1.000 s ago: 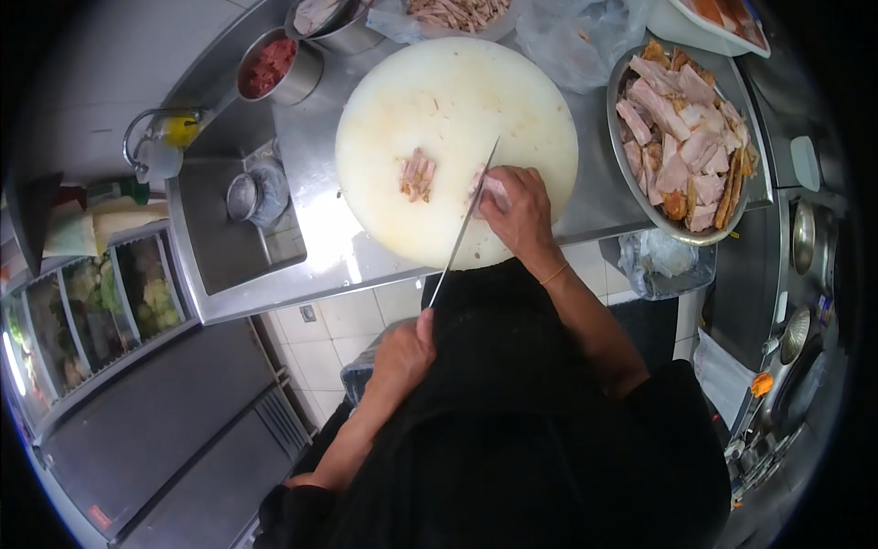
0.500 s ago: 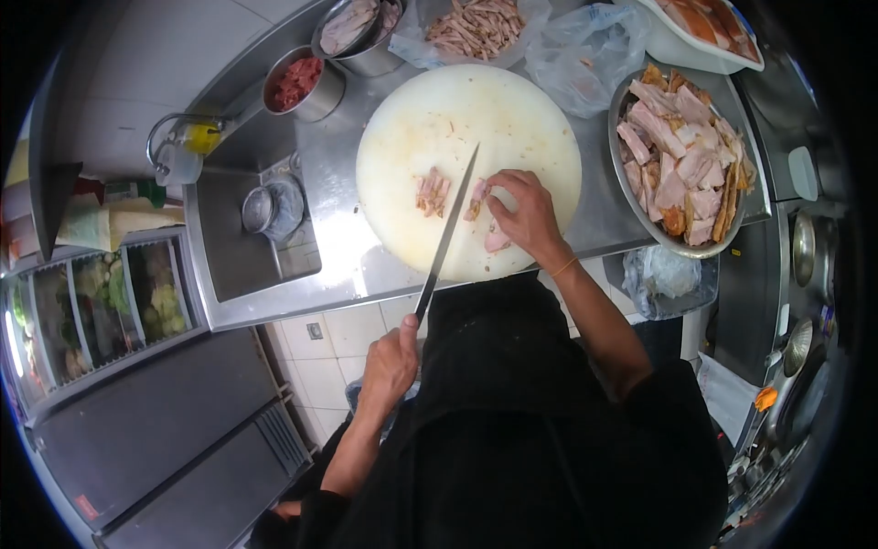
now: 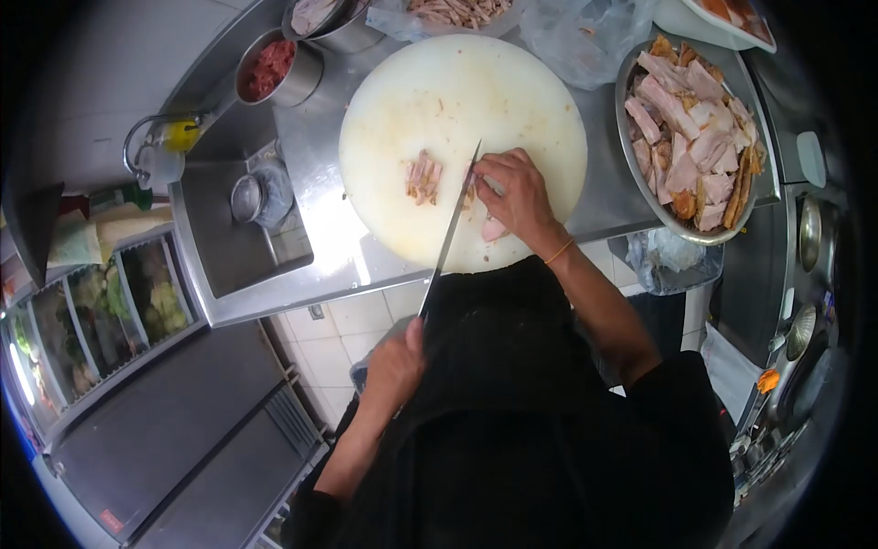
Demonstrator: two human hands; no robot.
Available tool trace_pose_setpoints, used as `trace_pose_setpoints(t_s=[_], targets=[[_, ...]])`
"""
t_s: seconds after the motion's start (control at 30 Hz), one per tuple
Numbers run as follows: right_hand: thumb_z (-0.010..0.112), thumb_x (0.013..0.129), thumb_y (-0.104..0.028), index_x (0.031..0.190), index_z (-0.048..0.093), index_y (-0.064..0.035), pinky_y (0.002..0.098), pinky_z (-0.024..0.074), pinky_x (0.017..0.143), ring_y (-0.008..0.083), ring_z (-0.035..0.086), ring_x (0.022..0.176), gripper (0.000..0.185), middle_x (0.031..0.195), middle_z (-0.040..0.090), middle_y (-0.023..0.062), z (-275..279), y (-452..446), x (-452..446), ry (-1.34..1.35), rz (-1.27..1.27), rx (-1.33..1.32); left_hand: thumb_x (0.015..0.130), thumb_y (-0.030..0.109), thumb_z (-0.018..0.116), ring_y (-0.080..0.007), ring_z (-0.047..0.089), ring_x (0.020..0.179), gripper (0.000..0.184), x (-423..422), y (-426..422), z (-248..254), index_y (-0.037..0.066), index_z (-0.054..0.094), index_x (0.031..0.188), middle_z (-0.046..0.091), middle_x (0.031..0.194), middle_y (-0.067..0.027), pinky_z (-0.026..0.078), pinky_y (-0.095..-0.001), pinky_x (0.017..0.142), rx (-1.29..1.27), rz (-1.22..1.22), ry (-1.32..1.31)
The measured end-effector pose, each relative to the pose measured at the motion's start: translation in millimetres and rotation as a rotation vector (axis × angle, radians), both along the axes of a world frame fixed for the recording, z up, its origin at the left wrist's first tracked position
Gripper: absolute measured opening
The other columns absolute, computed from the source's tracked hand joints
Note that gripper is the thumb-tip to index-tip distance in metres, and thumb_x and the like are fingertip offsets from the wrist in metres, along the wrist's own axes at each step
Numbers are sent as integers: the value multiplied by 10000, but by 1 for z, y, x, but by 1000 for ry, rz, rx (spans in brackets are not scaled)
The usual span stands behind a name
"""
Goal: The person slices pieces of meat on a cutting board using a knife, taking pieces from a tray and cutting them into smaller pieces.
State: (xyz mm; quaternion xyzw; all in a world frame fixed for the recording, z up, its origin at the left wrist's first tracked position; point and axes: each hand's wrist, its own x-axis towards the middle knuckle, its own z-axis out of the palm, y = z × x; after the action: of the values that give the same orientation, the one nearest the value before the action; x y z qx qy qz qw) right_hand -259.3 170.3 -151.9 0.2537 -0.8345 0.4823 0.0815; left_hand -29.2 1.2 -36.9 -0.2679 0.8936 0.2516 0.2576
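Note:
My left hand (image 3: 395,368) is closed round the handle of a long knife (image 3: 448,236), whose blade slants up and right over the round white cutting board (image 3: 389,101). Beside the blade's upper part, my right hand (image 3: 521,197) is closed, thumb and fingertips at a small strip of meat (image 3: 470,194), which they partly cover. Under its palm side, a pale pink piece of meat (image 3: 494,229) lies on the board. A small pile of cut meat (image 3: 422,178) lies left of the knife.
To the right stands a metal bowl (image 3: 629,146) heaped with meat chunks. Behind the board are a plastic bag (image 3: 585,46) and a bowl of meat strips (image 3: 457,11). A pot of red meat (image 3: 297,80) stands at the back left, above the sink (image 3: 238,265).
Since half a second ago, the blade has come closer to my right hand, which has closed in on the small strip. The view has also shifted, moving the whole counter in the picture.

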Motion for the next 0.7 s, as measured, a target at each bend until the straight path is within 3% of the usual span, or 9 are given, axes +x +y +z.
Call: trace_pose_setpoints(t_s=[0.27,0.37,0.47,0.7], targets=[[728,812,-34,930,652,-43,404,520,816,320,618,887,141,934,687,93,10,9,-1,-183,38,-94,1095,529,296,-586,616,877,769,-35,-3,2,-85,674,829,645,829,-383,480,-600,816,104,200,38],[730,815,-41,948,639,-34,413,534,798,324,631,891,161,958,675,116,12,23,2,-324,25,-251,1094,519,316,-592,614,886,741,-32,0,18,-85,669,849,645,852,-386,479,-603,818,78,219,12],[731,813,-53,977,653,-25,408,546,786,320,647,890,184,994,671,139,31,38,19,-270,8,-50,1093,502,340,-591,613,905,699,-16,0,14,-78,667,881,644,864,-390,480,-601,828,79,116,-15],[726,819,-62,1039,682,-25,394,552,758,294,658,839,228,984,675,135,18,38,52,-306,-87,-56,1087,490,372,-592,609,927,620,0,-1,10,-32,679,956,646,877,-386,478,-607,840,59,136,-62]])
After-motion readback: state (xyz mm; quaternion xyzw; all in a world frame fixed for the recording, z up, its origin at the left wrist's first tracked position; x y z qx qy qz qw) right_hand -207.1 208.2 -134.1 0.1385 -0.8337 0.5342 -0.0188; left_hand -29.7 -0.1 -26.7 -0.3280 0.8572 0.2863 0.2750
